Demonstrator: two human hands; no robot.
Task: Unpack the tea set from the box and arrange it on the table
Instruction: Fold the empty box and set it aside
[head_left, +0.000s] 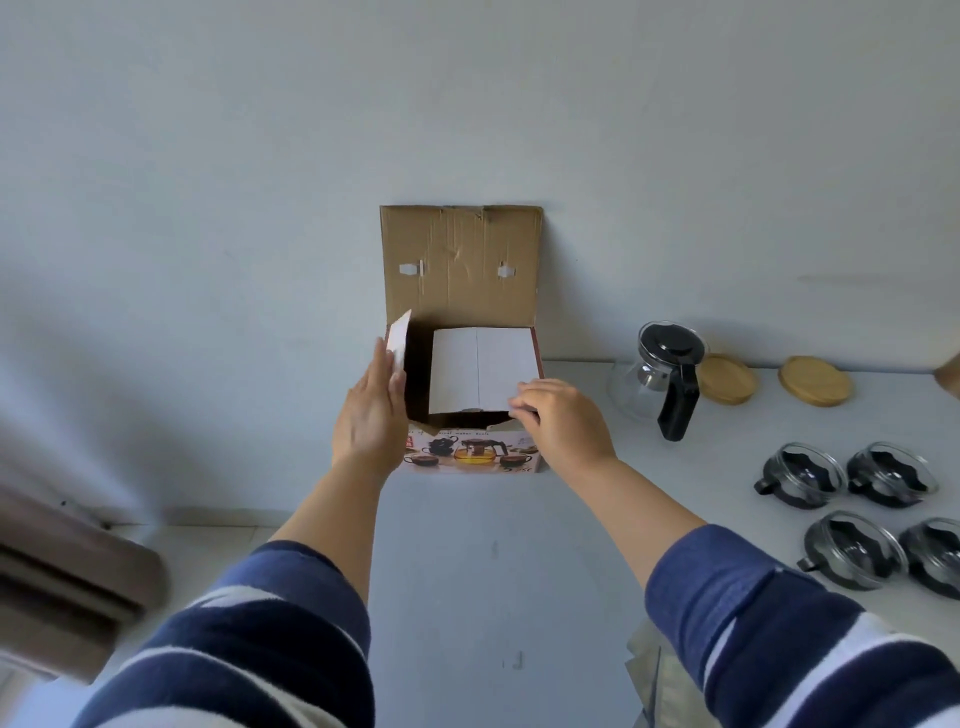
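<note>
The tea set box (470, 457) stands open at the back of the white table (498, 561), its brown lid (460, 260) leaning up against the wall. My left hand (371, 415) lies flat against the box's left side and its white side flap (399, 339). My right hand (561, 415) pinches the edge of the white right flap (480, 369) folded over the opening. To the right stand a glass teapot (657, 379) with black lid and handle, two wooden coasters (726, 378) (814, 380), and several glass cups (802, 475) with black holders.
A crinkled clear plastic wrapper (649, 670) lies near the table's front right. A brown piece of furniture (67, 571) sits low at the left, beyond the table's left edge. A brown object (950, 376) peeks in at the far right edge.
</note>
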